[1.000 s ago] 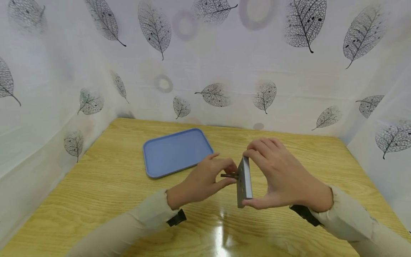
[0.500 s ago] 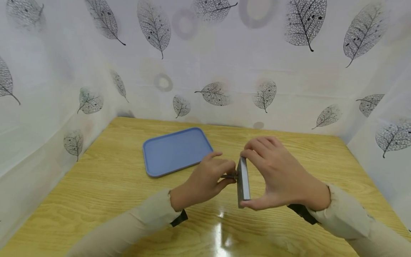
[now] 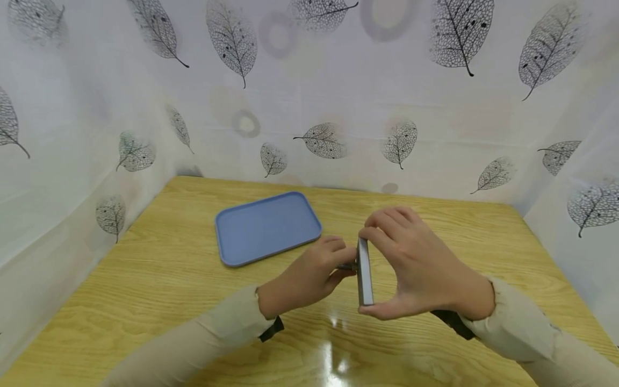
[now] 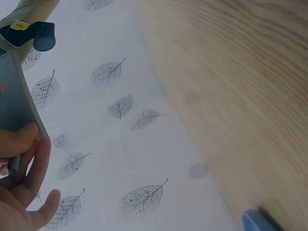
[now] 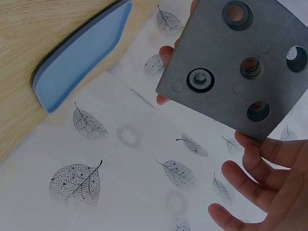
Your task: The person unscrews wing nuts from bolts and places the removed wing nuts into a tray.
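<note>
My right hand grips a square grey metal plate by its top and bottom edges and holds it upright above the table. Several round holes pierce the plate, as the right wrist view shows. A hex socket bolt sits in one of them. From the left, my left hand pinches a thin grey rod at the plate's other face. Fingers cover most of this rod, and I cannot tell whether it is the bolt's shank. Parts of the left fingers show behind the plate.
Left of my hands lies a blue tray on the wooden table. A white curtain with leaf prints closes off the back and both sides.
The plate has shifted slightly left and turned, so its narrow edge faces the head camera more. My left fingers have curled further over the rod, and the raised little finger has come down.
</note>
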Tool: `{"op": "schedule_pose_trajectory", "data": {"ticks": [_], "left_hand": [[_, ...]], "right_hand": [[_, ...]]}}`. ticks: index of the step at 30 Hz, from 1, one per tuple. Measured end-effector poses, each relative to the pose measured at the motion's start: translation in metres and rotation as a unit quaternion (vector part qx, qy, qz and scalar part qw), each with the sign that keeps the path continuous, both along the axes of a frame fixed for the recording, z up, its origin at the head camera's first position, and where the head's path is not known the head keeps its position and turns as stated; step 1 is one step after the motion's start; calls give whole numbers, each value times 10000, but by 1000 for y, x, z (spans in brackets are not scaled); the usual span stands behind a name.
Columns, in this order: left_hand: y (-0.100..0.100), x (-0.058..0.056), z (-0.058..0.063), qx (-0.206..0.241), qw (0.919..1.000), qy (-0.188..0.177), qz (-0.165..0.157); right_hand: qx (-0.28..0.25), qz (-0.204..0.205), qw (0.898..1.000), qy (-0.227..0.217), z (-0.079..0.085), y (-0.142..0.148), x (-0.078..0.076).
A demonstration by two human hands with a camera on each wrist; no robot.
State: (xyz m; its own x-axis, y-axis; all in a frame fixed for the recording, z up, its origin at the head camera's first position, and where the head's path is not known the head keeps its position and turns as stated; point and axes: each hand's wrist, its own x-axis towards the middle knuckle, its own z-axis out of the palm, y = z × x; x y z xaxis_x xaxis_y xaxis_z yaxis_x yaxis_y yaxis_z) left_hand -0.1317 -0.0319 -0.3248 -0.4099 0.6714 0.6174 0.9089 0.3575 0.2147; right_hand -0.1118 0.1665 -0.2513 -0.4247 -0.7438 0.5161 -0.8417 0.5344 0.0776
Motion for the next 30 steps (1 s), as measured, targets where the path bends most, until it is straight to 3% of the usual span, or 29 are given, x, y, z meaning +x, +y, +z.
{"op": "schedule_pose_trajectory", "data": {"ticks": [10,13,15,20,22,27,30], "left_hand": [[1,-1,-1,138,9997,200,-82],[1,-2,0,245,9995,-90,-163],[0,-3,2,410,9975,-516,-248],[-2,-4,5,792,9842,-1533,-398],[-2,-3,5,827,9819,-1656,-407],[0,2,4,798,9839,-1567,-315],[2,2,3,966,9792,-1768,-230]], "right_hand": [[-85,-17,9999,-126,-1,0,0],[-207,4,9994,-260,-2,4,-2],[-304,13,9990,-341,-2,7,-3],[-326,0,9987,-396,-4,10,-4],[-300,-9,9987,-404,-4,10,-3],[-331,23,9988,-363,-5,9,-3],[-370,159,9989,-246,-5,6,-2]]}}
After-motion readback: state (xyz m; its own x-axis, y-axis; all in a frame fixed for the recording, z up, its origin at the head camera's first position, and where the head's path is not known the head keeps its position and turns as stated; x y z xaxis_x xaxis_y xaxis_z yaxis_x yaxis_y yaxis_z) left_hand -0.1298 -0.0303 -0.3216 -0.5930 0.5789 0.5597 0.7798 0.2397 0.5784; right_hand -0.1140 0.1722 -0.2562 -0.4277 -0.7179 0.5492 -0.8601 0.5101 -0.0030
